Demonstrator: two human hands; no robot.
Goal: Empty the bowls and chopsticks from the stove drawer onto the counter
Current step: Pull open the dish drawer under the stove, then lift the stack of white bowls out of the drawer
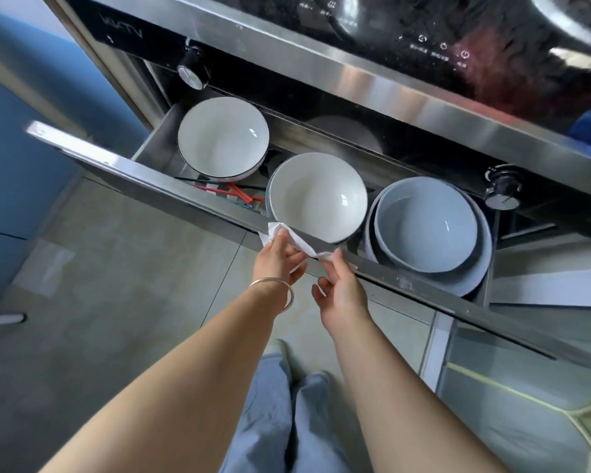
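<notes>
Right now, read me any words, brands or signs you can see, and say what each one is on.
Brand lettering on the stove front panel: seen upside down, too unclear to read.
Small characters and touch icons on the glass cooktop: too small and blurred.
Bowls and drawer front: no text.

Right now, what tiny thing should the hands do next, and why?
Probably let the right hand release the crumpled white tissue and reach for the white ceramic bowl just behind it. Both hands pinch that tissue at the steel drawer front, so neither is free, and every bowl still sits inside the open drawer.
</notes>
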